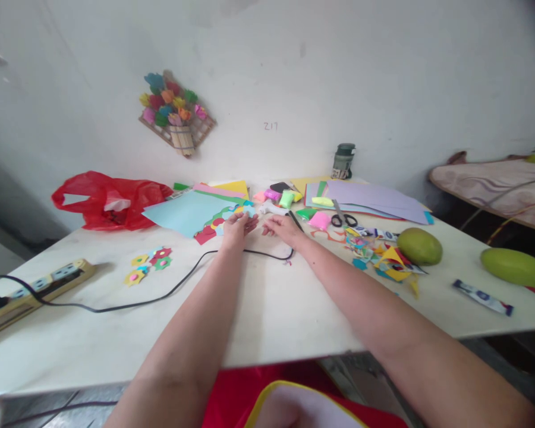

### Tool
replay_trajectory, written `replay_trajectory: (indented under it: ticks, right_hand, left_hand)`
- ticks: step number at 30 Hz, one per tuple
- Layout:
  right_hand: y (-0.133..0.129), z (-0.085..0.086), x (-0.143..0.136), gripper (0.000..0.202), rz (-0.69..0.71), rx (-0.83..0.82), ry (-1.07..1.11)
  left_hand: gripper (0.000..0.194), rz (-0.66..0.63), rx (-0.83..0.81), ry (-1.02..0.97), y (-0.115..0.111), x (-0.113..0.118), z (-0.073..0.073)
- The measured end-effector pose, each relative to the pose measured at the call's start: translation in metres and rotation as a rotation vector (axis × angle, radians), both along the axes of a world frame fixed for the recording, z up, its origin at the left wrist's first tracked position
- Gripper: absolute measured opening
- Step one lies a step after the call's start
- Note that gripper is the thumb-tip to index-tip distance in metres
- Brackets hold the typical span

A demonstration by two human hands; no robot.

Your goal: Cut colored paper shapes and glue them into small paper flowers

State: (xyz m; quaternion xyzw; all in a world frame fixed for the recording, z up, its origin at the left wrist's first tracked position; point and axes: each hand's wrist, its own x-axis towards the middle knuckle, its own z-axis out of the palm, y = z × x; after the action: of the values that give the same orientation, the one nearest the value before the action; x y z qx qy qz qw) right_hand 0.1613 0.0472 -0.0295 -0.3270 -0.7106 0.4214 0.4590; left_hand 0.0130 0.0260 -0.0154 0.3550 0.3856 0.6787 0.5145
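Observation:
Both of my hands reach over the middle of the white table, a small gap between them. My left hand [241, 227] is half turned up with fingers loosely bent and apart, beside colourful cut paper pieces [216, 226]. My right hand [282, 229] has its fingers loosely curled toward the left one; nothing shows plainly in either hand. Just beyond them lies a white tool that looks like a glue gun [271, 208], partly hidden. A dark stick-like thing [295, 222] lies against my right hand. Small paper flowers [160, 259] with coloured centres rest to the left.
A black cord [160, 299] crosses from the power strip [44, 291]. Light blue paper [182, 211], a red plastic bag [116, 202], scissors [344, 220], packets of soft clay [320, 220], paper scraps [390, 261], green mangoes [419, 246] and a tube [483, 296] lie around.

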Motion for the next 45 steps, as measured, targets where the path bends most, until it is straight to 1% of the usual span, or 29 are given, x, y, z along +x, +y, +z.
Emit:
replay_trajectory:
  ticks: [3, 6, 10, 19, 23, 27, 31, 35, 39, 45]
  right_hand:
    - [0.003, -0.002, 0.002, 0.03, 0.014, -0.016, 0.02]
    - [0.005, -0.002, 0.002, 0.032, 0.012, -0.078, 0.047]
    - [0.004, -0.002, 0.001, 0.03, 0.02, -0.13, 0.083]
    - [-0.003, 0.004, 0.004, 0.021, 0.04, -0.134, 0.091]
    - [-0.005, 0.006, 0.004, 0.017, 0.014, -0.18, 0.123]
    - [-0.006, 0.008, 0.003, 0.018, -0.007, -0.219, 0.138]
    - [-0.008, 0.01, 0.003, 0.018, -0.018, -0.202, 0.13]
    - [-0.007, 0.01, 0.005, 0.02, 0.005, -0.181, 0.145]
    - [-0.005, 0.009, 0.006, 0.022, 0.015, -0.237, 0.179]
    - [-0.002, 0.004, 0.006, 0.02, 0.076, -0.29, 0.182]
  left_hand:
    - [0.018, 0.004, -0.001, -0.006, 0.0, 0.001, 0.0]
    - [0.019, 0.004, -0.005, -0.01, 0.0, 0.001, 0.0]
    - [0.02, 0.003, -0.007, -0.004, 0.0, 0.002, 0.0]
    - [0.019, 0.002, -0.01, 0.006, 0.0, 0.002, 0.0]
    - [0.018, -0.002, -0.005, 0.007, 0.0, 0.002, 0.0]
    - [0.018, -0.003, -0.004, 0.004, -0.001, 0.001, 0.0]
    - [0.017, 0.0, -0.006, 0.007, -0.001, 0.001, 0.0]
    - [0.019, -0.001, -0.007, 0.003, -0.001, 0.002, 0.001]
    - [0.023, 0.0, -0.007, -0.004, -0.002, 0.002, 0.001]
    - [0.022, -0.008, 0.001, 0.011, -0.002, 0.002, 0.001]
